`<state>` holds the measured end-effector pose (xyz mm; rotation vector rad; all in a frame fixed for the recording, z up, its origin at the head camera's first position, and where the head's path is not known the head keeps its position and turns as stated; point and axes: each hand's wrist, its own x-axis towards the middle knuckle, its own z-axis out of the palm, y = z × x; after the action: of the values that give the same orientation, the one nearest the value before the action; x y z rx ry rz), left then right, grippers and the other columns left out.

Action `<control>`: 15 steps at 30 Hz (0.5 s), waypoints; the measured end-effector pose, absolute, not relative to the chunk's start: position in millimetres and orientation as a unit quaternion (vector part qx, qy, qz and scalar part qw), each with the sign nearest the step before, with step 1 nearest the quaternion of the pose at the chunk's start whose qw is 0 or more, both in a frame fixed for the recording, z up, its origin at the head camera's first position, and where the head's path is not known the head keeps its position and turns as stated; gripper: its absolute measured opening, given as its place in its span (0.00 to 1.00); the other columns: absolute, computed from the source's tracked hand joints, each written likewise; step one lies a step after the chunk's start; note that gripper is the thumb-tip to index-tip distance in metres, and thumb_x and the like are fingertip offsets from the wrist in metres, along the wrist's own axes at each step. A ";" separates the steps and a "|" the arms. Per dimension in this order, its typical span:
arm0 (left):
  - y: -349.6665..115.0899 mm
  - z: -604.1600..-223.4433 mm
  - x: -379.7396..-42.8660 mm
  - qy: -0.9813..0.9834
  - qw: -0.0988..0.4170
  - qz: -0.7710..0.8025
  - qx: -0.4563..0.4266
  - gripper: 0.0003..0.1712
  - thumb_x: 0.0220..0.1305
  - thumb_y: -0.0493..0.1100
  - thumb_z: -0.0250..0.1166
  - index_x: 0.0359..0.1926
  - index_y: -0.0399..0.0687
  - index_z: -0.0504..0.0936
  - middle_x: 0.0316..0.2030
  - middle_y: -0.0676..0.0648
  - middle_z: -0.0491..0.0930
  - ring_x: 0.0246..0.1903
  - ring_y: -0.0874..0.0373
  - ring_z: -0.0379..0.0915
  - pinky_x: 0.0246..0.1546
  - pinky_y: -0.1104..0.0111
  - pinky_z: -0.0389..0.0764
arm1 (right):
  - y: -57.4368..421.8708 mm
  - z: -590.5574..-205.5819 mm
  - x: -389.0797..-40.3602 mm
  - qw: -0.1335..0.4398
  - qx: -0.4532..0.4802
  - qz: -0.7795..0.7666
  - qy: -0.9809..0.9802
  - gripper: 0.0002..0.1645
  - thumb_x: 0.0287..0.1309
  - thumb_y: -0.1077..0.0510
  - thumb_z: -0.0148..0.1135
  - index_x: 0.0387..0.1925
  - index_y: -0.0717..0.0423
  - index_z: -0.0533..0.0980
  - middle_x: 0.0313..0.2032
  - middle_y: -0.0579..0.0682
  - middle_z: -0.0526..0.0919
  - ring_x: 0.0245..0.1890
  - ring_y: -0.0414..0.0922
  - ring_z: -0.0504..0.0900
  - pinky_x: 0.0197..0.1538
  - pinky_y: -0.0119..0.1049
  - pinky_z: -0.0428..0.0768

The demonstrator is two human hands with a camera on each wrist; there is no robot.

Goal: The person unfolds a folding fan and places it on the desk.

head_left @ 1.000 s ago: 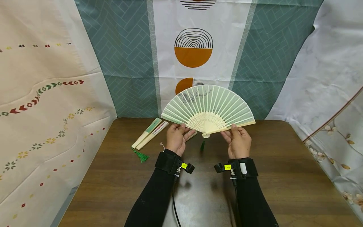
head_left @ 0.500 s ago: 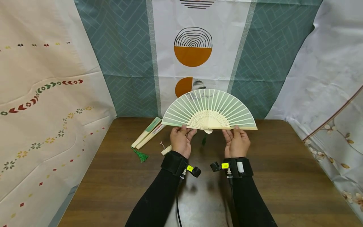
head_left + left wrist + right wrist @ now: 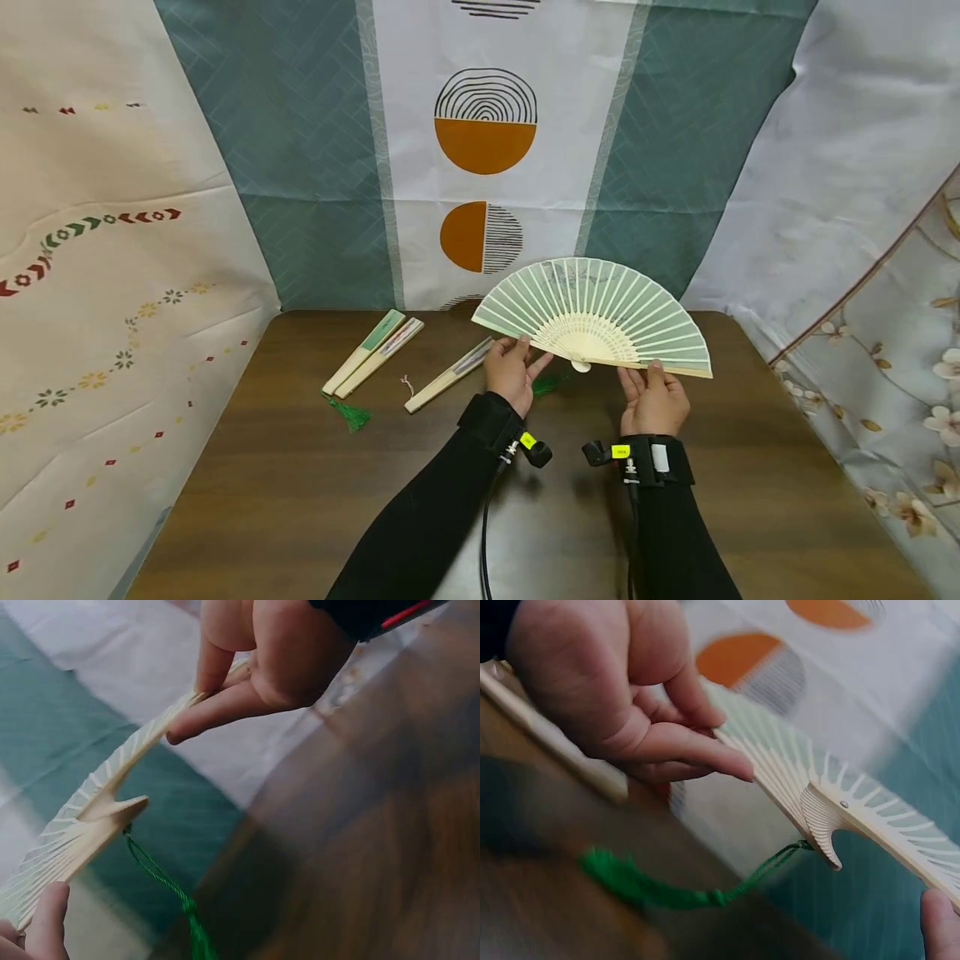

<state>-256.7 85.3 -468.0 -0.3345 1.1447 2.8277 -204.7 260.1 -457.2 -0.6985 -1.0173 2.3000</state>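
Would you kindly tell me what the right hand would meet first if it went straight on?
Beyond the open fan the right hand pinches, probably the green hanging cloth, though depth is unclear.

You have lateral room over the table [image 3: 757, 467] from your right hand [image 3: 655, 404] to the right-hand cloth [image 3: 840, 150]. The open fan [image 3: 600, 304] spans both hands and blocks the direct far path; its tassel [image 3: 660, 892] obstructs passage underneath. Just left of your left hand [image 3: 512, 379], a folded fan [image 3: 446, 378] restricts low travel; two more folded fans [image 3: 379, 359] obstruct farther left.
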 end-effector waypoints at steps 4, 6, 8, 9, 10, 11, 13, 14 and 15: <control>115.6 -470.8 -262.5 0.379 0.071 0.916 -0.113 0.11 0.89 0.31 0.56 0.43 0.46 0.69 0.41 0.44 0.71 0.44 0.52 0.73 0.73 0.45 0.89 | 291.3 -469.5 -198.0 0.262 -0.286 0.863 -0.324 0.09 0.87 0.60 0.57 0.52 0.65 0.76 0.53 0.53 0.81 0.40 0.44 0.95 0.46 0.35 0.97; 131.1 -474.0 -266.7 0.382 0.086 0.913 -0.117 0.13 0.89 0.31 0.55 0.40 0.47 0.68 0.41 0.44 0.71 0.45 0.50 0.73 0.73 0.44 0.89 | 305.1 -474.6 -196.7 0.264 -0.304 0.860 -0.312 0.11 0.88 0.60 0.57 0.57 0.65 0.77 0.52 0.54 0.83 0.47 0.45 0.95 0.48 0.35 0.97; 146.7 -478.6 -270.7 0.384 0.097 0.909 -0.131 0.15 0.89 0.31 0.55 0.39 0.48 0.67 0.43 0.43 0.72 0.47 0.48 0.75 0.72 0.44 0.89 | 318.0 -478.6 -195.7 0.256 -0.324 0.859 -0.302 0.17 0.88 0.59 0.56 0.68 0.63 0.76 0.56 0.53 0.82 0.60 0.48 0.92 0.53 0.35 0.96; 154.5 -481.2 -272.2 0.389 0.098 0.905 -0.139 0.16 0.88 0.32 0.56 0.37 0.49 0.66 0.44 0.43 0.72 0.47 0.47 0.76 0.71 0.43 0.90 | 324.0 -481.0 -195.7 0.252 -0.335 0.857 -0.299 0.22 0.89 0.59 0.55 0.74 0.61 0.74 0.59 0.53 0.81 0.67 0.49 0.88 0.56 0.34 0.95; 162.7 -483.8 -274.0 0.396 0.099 0.900 -0.149 0.16 0.88 0.32 0.56 0.38 0.49 0.67 0.45 0.42 0.73 0.49 0.46 0.77 0.71 0.43 0.90 | 330.0 -483.0 -195.7 0.245 -0.347 0.857 -0.292 0.26 0.89 0.58 0.55 0.79 0.58 0.71 0.63 0.53 0.78 0.73 0.50 0.84 0.59 0.34 0.93; 170.2 -486.6 -275.0 0.403 0.101 0.896 -0.155 0.15 0.88 0.32 0.57 0.38 0.49 0.67 0.46 0.42 0.73 0.51 0.44 0.78 0.71 0.43 0.90 | 336.3 -485.0 -196.1 0.239 -0.359 0.857 -0.281 0.29 0.89 0.57 0.54 0.83 0.55 0.68 0.68 0.52 0.76 0.78 0.50 0.79 0.63 0.34 0.91; 185.1 -490.6 -276.4 0.418 0.103 0.886 -0.172 0.11 0.88 0.31 0.58 0.41 0.46 0.73 0.51 0.39 0.76 0.57 0.39 0.80 0.70 0.42 0.90 | 349.1 -488.9 -196.3 0.230 -0.382 0.860 -0.250 0.33 0.89 0.57 0.55 0.87 0.49 0.65 0.75 0.50 0.72 0.84 0.48 0.73 0.69 0.34 0.87; 190.7 -492.4 -276.1 0.428 0.108 0.881 -0.172 0.06 0.87 0.31 0.58 0.46 0.42 0.76 0.55 0.35 0.78 0.61 0.35 0.81 0.71 0.42 0.90 | 355.3 -490.8 -195.5 0.226 -0.389 0.861 -0.238 0.34 0.89 0.56 0.55 0.88 0.48 0.64 0.79 0.49 0.70 0.85 0.47 0.71 0.71 0.34 0.85; 195.5 -493.8 -276.0 0.435 0.114 0.877 -0.171 0.04 0.87 0.30 0.58 0.53 0.37 0.79 0.59 0.31 0.79 0.65 0.31 0.80 0.71 0.43 0.89 | 361.5 -492.5 -194.9 0.225 -0.397 0.862 -0.222 0.34 0.89 0.56 0.55 0.88 0.46 0.64 0.80 0.48 0.69 0.86 0.45 0.70 0.73 0.34 0.84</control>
<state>-276.0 195.5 -493.8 -0.5022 1.2743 2.5707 -194.9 361.5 -492.5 -1.0951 -0.6119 2.3778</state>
